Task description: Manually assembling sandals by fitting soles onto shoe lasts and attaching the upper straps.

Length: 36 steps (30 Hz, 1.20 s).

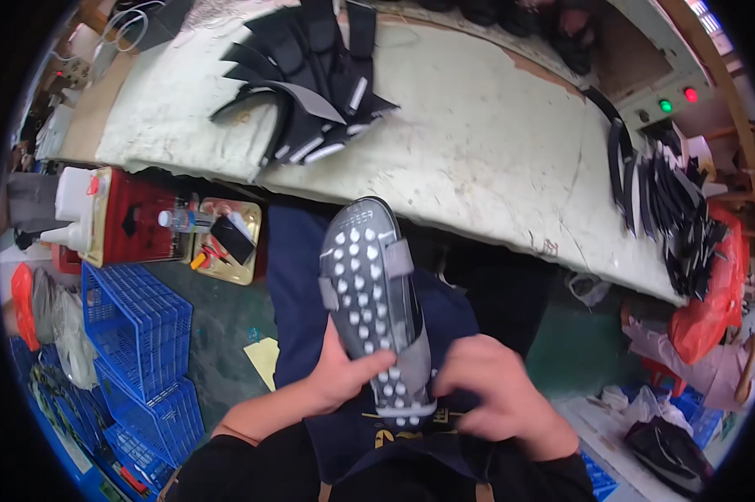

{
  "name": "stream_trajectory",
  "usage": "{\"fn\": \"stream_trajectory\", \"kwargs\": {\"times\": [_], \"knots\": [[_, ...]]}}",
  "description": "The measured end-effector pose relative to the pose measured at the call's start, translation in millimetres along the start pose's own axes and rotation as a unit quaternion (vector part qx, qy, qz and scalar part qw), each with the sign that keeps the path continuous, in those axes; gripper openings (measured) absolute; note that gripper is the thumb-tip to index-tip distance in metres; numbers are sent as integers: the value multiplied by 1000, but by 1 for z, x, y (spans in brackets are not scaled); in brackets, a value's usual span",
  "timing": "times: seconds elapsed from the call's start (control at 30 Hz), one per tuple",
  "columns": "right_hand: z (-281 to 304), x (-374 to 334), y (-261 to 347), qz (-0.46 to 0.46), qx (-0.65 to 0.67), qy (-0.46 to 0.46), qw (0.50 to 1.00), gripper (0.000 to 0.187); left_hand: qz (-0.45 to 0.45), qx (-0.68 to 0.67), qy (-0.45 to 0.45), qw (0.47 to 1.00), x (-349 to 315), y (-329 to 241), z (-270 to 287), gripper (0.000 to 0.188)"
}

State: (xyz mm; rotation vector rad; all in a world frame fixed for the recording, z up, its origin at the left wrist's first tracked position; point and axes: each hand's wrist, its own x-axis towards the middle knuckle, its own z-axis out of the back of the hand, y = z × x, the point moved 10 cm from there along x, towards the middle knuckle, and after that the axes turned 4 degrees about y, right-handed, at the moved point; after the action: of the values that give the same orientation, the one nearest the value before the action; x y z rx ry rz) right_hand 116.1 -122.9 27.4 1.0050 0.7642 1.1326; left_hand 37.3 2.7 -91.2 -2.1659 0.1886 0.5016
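A dark grey shoe [359,289] stands out in front of my lap, toe pointing away from me and its underside facing up. Rows of white dots cover that underside, and grey straps wrap over its edges. My left hand [342,372] grips it from the left near the heel half, thumb laid across the dots. Close beside the heel on the right is my right hand [496,391], smeared by motion. Its fingers are bent toward the heel, but whether they touch or hold anything does not show.
Black strap pieces [310,84] lie fanned on the pale cloth-covered table [478,125]. More dark strips [658,197] hang at its right end by a red bag [714,284]. Blue crates [135,326] stand at left, below a red container [147,217] and a tray [242,266].
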Motion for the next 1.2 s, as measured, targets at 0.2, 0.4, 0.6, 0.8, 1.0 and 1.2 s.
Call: {"fn": "stream_trajectory", "kwargs": {"times": [0.2, 0.4, 0.6, 0.8, 1.0, 1.2], "knots": [[-31, -35, -73, -103, 475, -282, 827, 77, -225, -18, 254, 941, 4, -97, -82, 106], [-6, -11, -32, -53, 405, -293, 864, 83, -387, 254, 165, 871, 13, -156, -110, 109], [-1, -16, -30, 67, 54, -303, 949, 77, -150, -298, 73, 940, 53, -94, -50, 109], [-42, -50, -57, 152, 72, -154, 974, 66, -368, -192, 118, 902, 32, -156, -36, 107], [59, 4, 26, 72, 78, -327, 939, 65, -429, -24, 175, 886, 13, -156, -91, 116], [88, -1, -10, 124, 28, -348, 929, 67, -529, -189, 60, 826, 1, -210, -84, 118]]}}
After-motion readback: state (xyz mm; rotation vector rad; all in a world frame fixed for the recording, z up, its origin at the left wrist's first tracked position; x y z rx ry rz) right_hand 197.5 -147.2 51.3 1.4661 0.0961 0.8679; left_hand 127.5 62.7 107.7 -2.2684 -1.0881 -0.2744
